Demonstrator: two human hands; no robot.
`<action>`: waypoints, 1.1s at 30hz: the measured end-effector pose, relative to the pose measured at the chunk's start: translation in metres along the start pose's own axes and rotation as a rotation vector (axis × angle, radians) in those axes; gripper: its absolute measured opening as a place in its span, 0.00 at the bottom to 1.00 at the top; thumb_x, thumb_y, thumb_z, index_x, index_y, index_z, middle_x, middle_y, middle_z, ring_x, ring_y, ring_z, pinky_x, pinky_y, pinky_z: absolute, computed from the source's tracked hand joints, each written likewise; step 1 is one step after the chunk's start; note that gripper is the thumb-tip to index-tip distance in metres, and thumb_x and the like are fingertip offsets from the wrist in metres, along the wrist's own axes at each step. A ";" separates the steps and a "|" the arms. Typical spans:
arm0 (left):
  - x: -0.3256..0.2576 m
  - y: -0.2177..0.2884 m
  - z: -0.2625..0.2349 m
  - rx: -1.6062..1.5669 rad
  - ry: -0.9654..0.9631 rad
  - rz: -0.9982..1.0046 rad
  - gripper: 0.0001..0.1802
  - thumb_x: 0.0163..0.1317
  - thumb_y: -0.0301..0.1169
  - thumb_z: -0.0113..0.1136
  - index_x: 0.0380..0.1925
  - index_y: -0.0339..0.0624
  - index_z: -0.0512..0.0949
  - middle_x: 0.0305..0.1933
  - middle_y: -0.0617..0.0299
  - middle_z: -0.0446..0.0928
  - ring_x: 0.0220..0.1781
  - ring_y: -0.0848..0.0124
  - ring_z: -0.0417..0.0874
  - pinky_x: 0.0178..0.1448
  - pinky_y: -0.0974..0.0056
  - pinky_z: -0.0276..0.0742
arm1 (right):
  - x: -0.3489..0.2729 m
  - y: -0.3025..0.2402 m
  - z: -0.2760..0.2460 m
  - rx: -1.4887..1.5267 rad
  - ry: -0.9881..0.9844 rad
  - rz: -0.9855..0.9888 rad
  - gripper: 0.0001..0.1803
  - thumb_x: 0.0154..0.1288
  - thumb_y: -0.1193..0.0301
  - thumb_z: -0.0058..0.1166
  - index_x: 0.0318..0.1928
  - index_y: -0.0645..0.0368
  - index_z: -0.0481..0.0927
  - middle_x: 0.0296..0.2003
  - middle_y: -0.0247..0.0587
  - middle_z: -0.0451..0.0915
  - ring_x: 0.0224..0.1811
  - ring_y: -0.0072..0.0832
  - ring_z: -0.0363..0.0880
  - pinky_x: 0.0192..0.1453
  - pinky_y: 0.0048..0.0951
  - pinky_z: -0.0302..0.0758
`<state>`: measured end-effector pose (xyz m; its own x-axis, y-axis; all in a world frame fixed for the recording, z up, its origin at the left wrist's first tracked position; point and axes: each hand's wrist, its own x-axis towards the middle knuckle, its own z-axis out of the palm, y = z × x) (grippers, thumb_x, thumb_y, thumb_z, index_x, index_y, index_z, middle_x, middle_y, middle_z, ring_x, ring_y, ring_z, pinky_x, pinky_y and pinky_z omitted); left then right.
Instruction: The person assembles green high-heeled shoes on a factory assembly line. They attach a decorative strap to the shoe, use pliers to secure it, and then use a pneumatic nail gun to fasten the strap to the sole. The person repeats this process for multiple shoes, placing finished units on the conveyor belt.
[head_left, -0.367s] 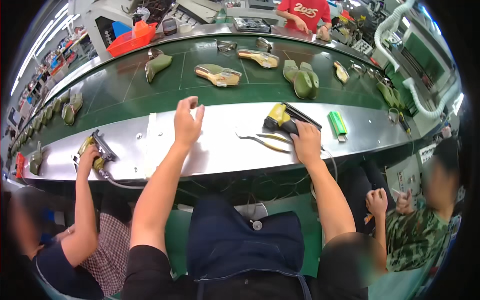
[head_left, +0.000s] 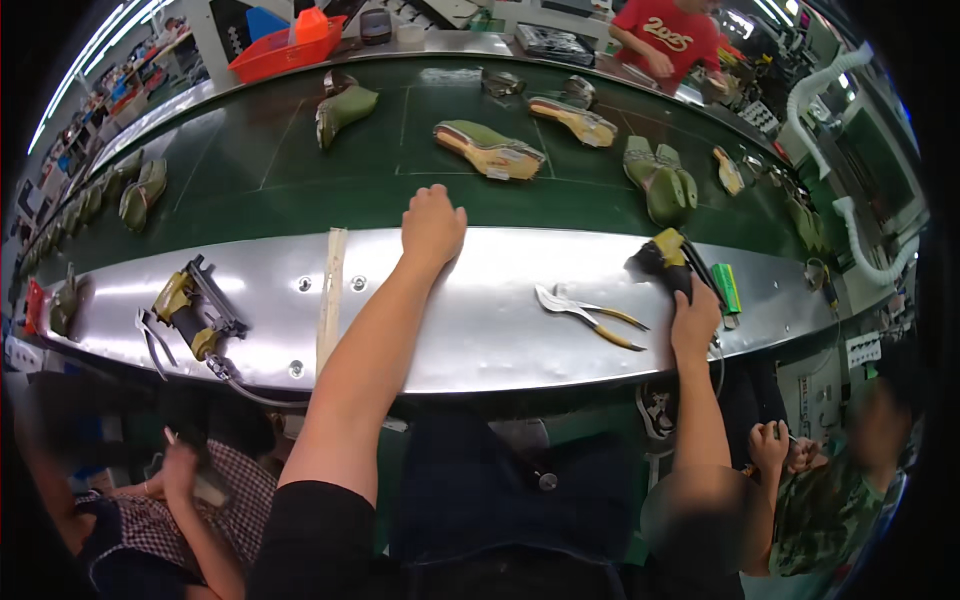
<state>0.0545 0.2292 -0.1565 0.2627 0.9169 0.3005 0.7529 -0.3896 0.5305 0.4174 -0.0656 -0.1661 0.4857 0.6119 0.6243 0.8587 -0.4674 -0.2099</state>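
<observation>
Hands at the steel bench beside the green belt

Fingers of the right hand wrap the grip of a yellow-and-black nail gun, which stands on the steel bench near its right end, nose toward the belt; held this way the tool seems ready to lift. Left hand reaches forward to the far edge of the bench, fingers curled loosely and holding nothing, probably so it can meet whatever the belt brings. Pliers with yellow handles lie just left of the gun, within easy reach. A green block sits to its right. A pale wooden stick lies across the bench, and a second nail gun rests at the left end. Beyond, the dark green conveyor belt carries olive shoes on lasts, spaced apart. Other people work at both sides and across the belt.
</observation>
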 end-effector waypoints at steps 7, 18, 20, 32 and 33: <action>0.024 -0.022 -0.003 -0.611 0.217 -0.046 0.21 0.69 0.35 0.64 0.54 0.29 0.79 0.49 0.47 0.84 0.50 0.57 0.87 0.58 0.55 0.82 | 0.032 -0.061 0.007 0.023 0.055 -0.371 0.27 0.70 0.71 0.61 0.67 0.63 0.75 0.67 0.55 0.74 0.71 0.53 0.69 0.76 0.52 0.63; 0.036 -0.017 -0.003 -0.832 0.335 -0.169 0.21 0.74 0.35 0.61 0.57 0.29 0.78 0.49 0.53 0.84 0.47 0.70 0.85 0.48 0.66 0.84 | 0.206 -0.290 0.168 0.269 -0.493 -0.194 0.46 0.61 0.39 0.66 0.64 0.68 0.80 0.59 0.59 0.83 0.63 0.52 0.82 0.67 0.46 0.77; 0.038 -0.034 -0.001 -0.866 0.370 -0.215 0.21 0.75 0.36 0.61 0.58 0.29 0.77 0.50 0.54 0.83 0.47 0.70 0.85 0.48 0.65 0.85 | 0.209 -0.326 0.159 0.189 -0.755 -0.166 0.48 0.56 0.35 0.68 0.58 0.69 0.84 0.55 0.59 0.86 0.59 0.51 0.85 0.64 0.46 0.79; 0.060 -0.072 -0.008 -1.845 0.164 -0.347 0.26 0.77 0.42 0.60 0.64 0.34 0.72 0.62 0.50 0.78 0.61 0.61 0.81 0.65 0.55 0.81 | 0.171 -0.264 0.110 0.971 -0.776 -0.514 0.41 0.48 0.48 0.80 0.54 0.68 0.86 0.44 0.52 0.89 0.47 0.43 0.89 0.54 0.33 0.82; 0.059 -0.079 -0.011 -1.943 0.044 -0.248 0.27 0.77 0.43 0.60 0.65 0.35 0.71 0.64 0.49 0.77 0.64 0.61 0.80 0.67 0.55 0.81 | 0.156 -0.270 0.092 1.078 -0.737 -0.601 0.38 0.48 0.53 0.81 0.55 0.66 0.85 0.45 0.50 0.88 0.48 0.44 0.89 0.57 0.34 0.81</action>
<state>0.0041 0.3127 -0.1720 0.2374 0.9668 0.0946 -0.8182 0.1465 0.5560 0.2759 0.2149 -0.0809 -0.3024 0.8799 0.3665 0.5009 0.4738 -0.7243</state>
